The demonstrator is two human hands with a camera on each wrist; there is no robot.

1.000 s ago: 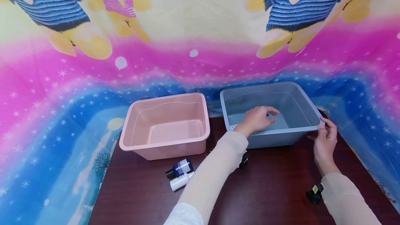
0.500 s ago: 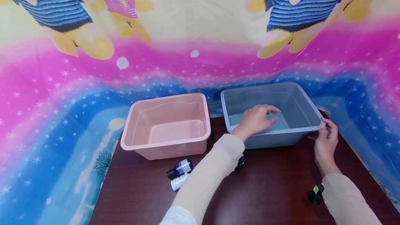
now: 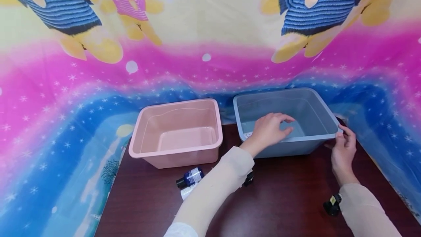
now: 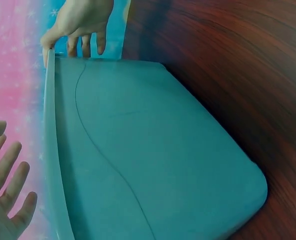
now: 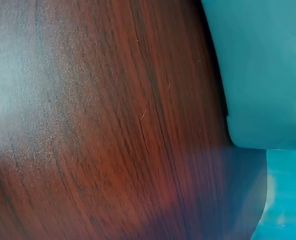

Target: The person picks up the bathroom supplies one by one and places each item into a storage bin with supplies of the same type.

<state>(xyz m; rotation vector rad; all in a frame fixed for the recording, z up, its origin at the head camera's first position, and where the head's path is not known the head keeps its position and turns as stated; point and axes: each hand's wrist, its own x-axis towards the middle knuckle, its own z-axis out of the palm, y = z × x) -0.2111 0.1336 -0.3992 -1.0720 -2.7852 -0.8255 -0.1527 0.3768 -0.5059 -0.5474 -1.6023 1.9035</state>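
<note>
A grey-blue plastic bin (image 3: 289, 147) stands at the back right of the dark wood table. My right hand (image 3: 343, 153) grips its right front corner; the left wrist view shows that hand (image 4: 85, 22) with the thumb at the rim and the fingers hanging along the outer wall. Over the bin's front rim hovers my left hand (image 3: 268, 131), its fingers spread and loosely bent around nothing. In the left wrist view the left hand (image 4: 8, 195) appears beside the rim, apart from it. The right wrist view catches only the bin's lower corner (image 5: 267, 100) and the table.
A pink plastic bin (image 3: 184, 156) stands to the left. In front of it lie a dark blue bottle (image 3: 192, 176) with a black cap and a white cylinder (image 3: 187, 190), partly behind my left forearm. A patterned cloth (image 3: 204, 72) hangs close behind both bins.
My left forearm has shifted slightly left and covers more of the white cylinder. The left thumb and fingers have spread a little. The right hand keeps its place on the bin.
</note>
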